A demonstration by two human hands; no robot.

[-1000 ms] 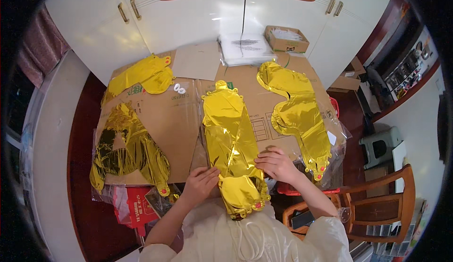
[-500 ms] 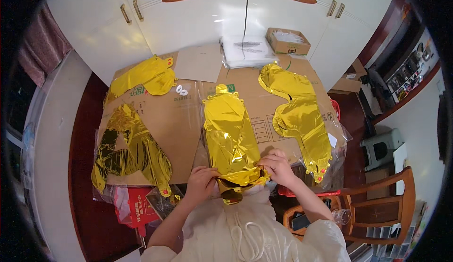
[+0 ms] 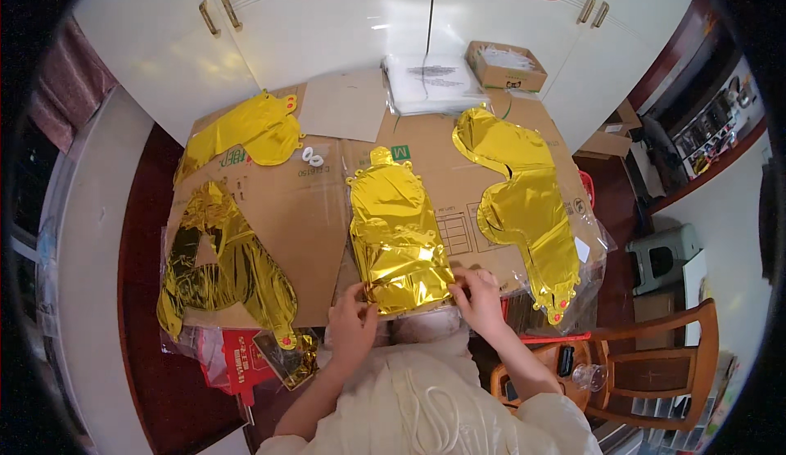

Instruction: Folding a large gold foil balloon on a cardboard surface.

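A gold foil balloon (image 3: 399,242) lies flat at the middle of the cardboard-covered table, its near end folded back over itself. My left hand (image 3: 352,321) is at the near left corner of the fold, fingers closed on its edge. At the near right corner, my right hand (image 3: 480,298) pinches the edge between thumb and fingers. An A-shaped gold foil balloon (image 3: 266,271) lies on the left. Another flat gold foil balloon (image 3: 528,197), with a curved outline, lies on the right. A further gold foil balloon (image 3: 274,140) rests at the far left.
Clear plastic bags (image 3: 430,86) are stacked at the back beside an open cardboard box (image 3: 508,68). Two small white rings (image 3: 312,157) lie near a grey card sheet (image 3: 342,113). A wooden chair (image 3: 655,365) stands at the right, and a red bag (image 3: 246,361) hangs below the table's left front.
The near end of the middle balloon, bunched at the table's front edge before, now lies folded flat over the balloon. Both hands have shifted slightly to its near corners.
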